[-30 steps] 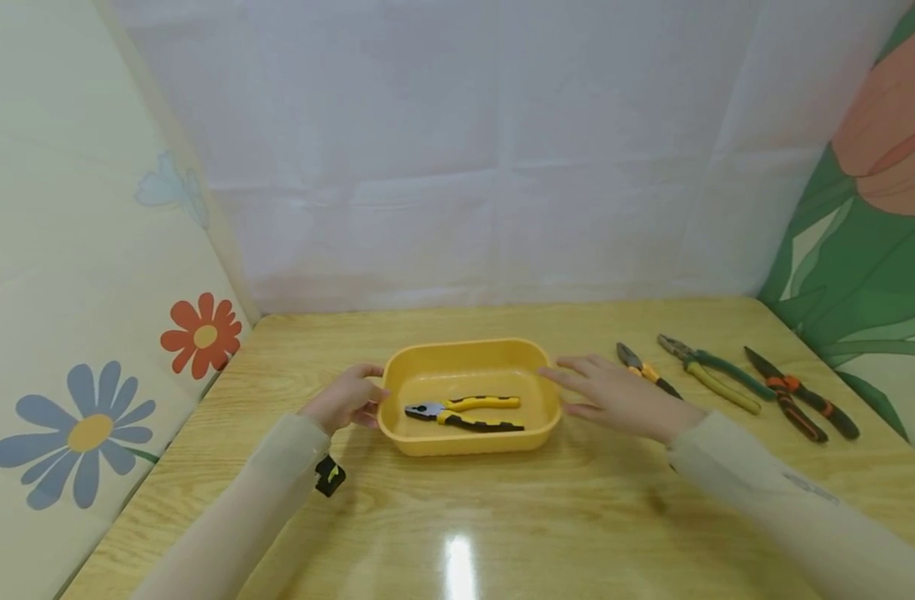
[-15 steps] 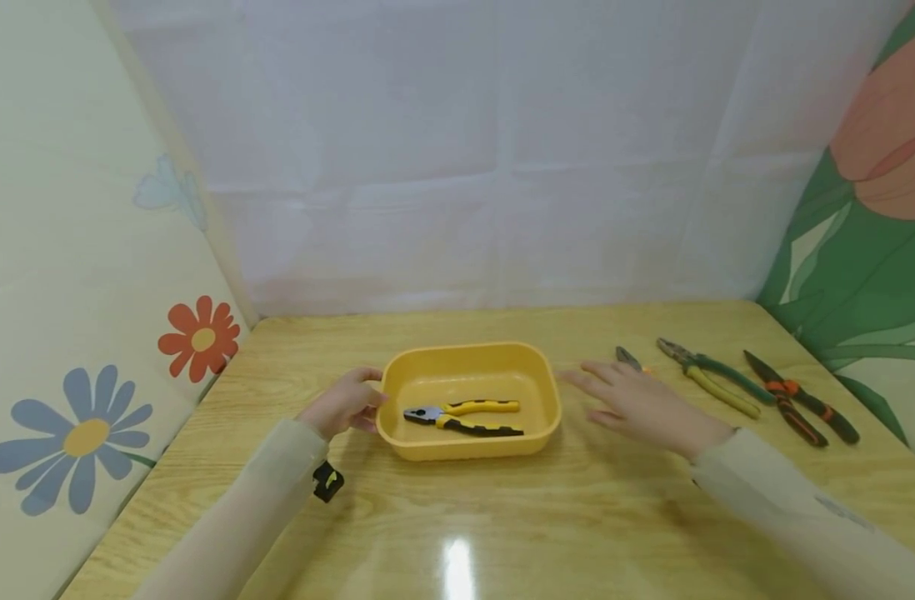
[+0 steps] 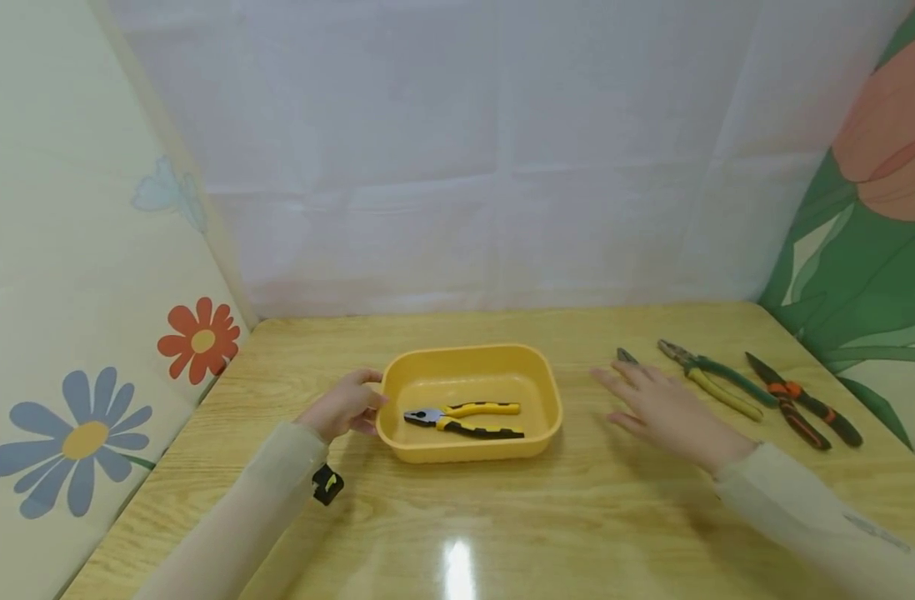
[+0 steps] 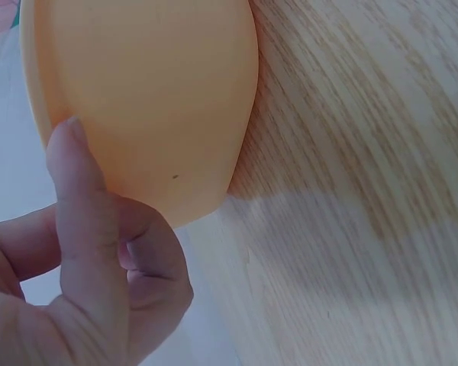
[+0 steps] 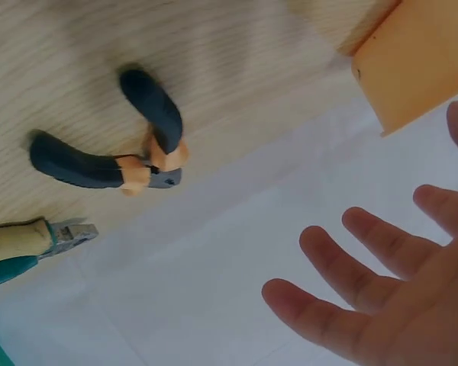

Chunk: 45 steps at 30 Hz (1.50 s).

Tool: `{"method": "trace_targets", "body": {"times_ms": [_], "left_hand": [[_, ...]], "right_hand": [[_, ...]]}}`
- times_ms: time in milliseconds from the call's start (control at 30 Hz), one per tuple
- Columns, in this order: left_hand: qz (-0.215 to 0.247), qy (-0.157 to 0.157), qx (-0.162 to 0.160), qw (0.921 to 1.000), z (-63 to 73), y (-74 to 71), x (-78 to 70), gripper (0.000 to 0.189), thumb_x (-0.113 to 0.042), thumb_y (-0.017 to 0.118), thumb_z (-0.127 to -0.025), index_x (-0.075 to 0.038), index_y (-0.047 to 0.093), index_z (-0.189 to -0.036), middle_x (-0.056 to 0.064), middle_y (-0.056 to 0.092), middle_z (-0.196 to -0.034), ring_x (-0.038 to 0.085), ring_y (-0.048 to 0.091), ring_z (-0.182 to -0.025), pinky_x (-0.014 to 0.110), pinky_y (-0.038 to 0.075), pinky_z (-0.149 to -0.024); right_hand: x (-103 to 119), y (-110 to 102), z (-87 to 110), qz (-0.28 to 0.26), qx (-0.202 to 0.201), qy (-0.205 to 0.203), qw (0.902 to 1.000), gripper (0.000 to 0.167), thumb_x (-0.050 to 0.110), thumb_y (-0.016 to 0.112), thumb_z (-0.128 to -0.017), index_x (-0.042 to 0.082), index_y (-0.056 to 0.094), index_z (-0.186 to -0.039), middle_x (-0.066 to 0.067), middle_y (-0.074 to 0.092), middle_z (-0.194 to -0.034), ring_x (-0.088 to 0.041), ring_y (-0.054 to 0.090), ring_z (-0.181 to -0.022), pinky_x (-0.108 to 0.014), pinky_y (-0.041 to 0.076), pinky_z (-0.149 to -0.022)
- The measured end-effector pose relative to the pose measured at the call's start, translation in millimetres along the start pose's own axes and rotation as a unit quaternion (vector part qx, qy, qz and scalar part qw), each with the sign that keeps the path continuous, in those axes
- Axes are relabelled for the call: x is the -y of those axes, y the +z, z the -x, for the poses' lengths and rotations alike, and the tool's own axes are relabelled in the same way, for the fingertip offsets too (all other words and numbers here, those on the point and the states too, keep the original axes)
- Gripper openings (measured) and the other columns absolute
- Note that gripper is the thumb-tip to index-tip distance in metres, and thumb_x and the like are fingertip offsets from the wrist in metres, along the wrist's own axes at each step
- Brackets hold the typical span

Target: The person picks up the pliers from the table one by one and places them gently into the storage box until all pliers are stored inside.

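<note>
You have one yellow oval plastic tray [image 3: 468, 360] on the wooden table [image 3: 502, 517]. Pliers number four: one yellow-and-black pair [image 3: 463, 417] inside it, three pairs toward the right edge, and two hands in view.

No readable text, label, brand, number or sign is shown in any view. A small black tag with a yellow mark [image 3: 327, 483] is seen on the left sleeve, just in front of the yellow oval plastic tray [image 3: 468, 448], but the mark is too small to be read.
</note>
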<state>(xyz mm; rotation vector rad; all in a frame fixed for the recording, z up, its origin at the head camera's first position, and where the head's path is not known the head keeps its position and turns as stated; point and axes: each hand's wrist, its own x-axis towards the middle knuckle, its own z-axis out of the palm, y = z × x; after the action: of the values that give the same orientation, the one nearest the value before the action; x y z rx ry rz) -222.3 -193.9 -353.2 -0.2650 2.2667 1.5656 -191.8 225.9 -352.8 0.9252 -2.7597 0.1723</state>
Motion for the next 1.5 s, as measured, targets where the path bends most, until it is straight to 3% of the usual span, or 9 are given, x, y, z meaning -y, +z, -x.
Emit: {"method": "trace_targets", "body": {"times_ms": [267, 533, 767, 1100, 1367, 1500], "left_hand": [[-0.001, 0.004, 0.001, 1.0, 1.5, -0.2, 0.5, 0.049, 0.002, 0.05, -0.096, 0.005, 0.032, -0.142, 0.012, 0.054, -0.086, 0.015, 0.054, -0.064, 0.024, 0.052, -0.051], [-0.003, 0.001, 0.001, 1.0, 0.6, 0.0, -0.4, 0.048, 0.001, 0.049, -0.097, 0.004, 0.032, -0.142, 0.013, 0.054, -0.087, 0.015, 0.054, -0.064, 0.025, 0.052, -0.051], [-0.003, 0.0, 0.0, 1.0, -0.9, -0.4, 0.2, 0.048, 0.002, 0.049, -0.097, 0.004, 0.033, -0.142, 0.013, 0.054, -0.088, 0.015, 0.054, -0.064, 0.025, 0.052, -0.05], [0.002, -0.006, -0.003, 1.0, -0.1, 0.6, -0.9, 0.048, 0.002, 0.049, -0.097, 0.003, 0.034, -0.142, 0.012, 0.053, -0.084, 0.015, 0.053, -0.063, 0.024, 0.052, -0.049], [0.002, -0.004, 0.0, 1.0, -1.6, 0.0, 0.2, 0.048, 0.001, 0.049, -0.097, 0.002, 0.034, -0.143, 0.013, 0.055, -0.087, 0.015, 0.055, -0.062, 0.024, 0.052, -0.049], [0.001, -0.002, 0.002, 1.0, -0.6, 0.1, 0.1, 0.048, 0.001, 0.049, -0.097, 0.002, 0.034, -0.142, 0.014, 0.055, -0.087, 0.015, 0.055, -0.063, 0.024, 0.052, -0.049]], "right_hand": [[-8.1, 8.3, 9.5, 0.038, -0.04, -0.015, 0.9984, 0.065, 0.02, 0.075, -0.084, 0.003, 0.048, -0.14, -0.029, 0.05, -0.129, -0.046, 0.054, -0.106, -0.064, 0.047, -0.078], [-12.0, 15.4, 17.0, 0.051, -0.031, 0.006, 0.9982, 0.065, 0.024, 0.074, -0.086, 0.003, 0.045, -0.141, -0.032, 0.046, -0.133, -0.052, 0.049, -0.112, -0.069, 0.044, -0.081], [-19.1, 23.0, 21.7, 0.07, -0.104, -0.017, 0.9919, 0.059, 0.034, 0.065, -0.092, -0.002, 0.05, -0.136, -0.032, 0.051, -0.127, -0.051, 0.054, -0.105, -0.063, 0.049, -0.075], [-31.1, 33.2, 26.6, 0.057, -0.096, 0.002, 0.9938, 0.065, 0.042, 0.064, -0.092, -0.003, 0.05, -0.137, -0.035, 0.046, -0.131, -0.054, 0.05, -0.11, -0.065, 0.045, -0.082], [-38.0, 37.0, 30.3, 0.053, -0.081, 0.026, 0.995, 0.067, 0.036, 0.071, -0.088, -0.003, 0.048, -0.138, -0.036, 0.045, -0.132, -0.056, 0.049, -0.108, -0.066, 0.044, -0.081], [-40.5, 39.0, 32.3, 0.061, -0.068, 0.035, 0.9952, 0.068, 0.04, 0.067, -0.09, -0.002, 0.046, -0.14, -0.036, 0.044, -0.132, -0.057, 0.049, -0.106, -0.065, 0.046, -0.08]]}}
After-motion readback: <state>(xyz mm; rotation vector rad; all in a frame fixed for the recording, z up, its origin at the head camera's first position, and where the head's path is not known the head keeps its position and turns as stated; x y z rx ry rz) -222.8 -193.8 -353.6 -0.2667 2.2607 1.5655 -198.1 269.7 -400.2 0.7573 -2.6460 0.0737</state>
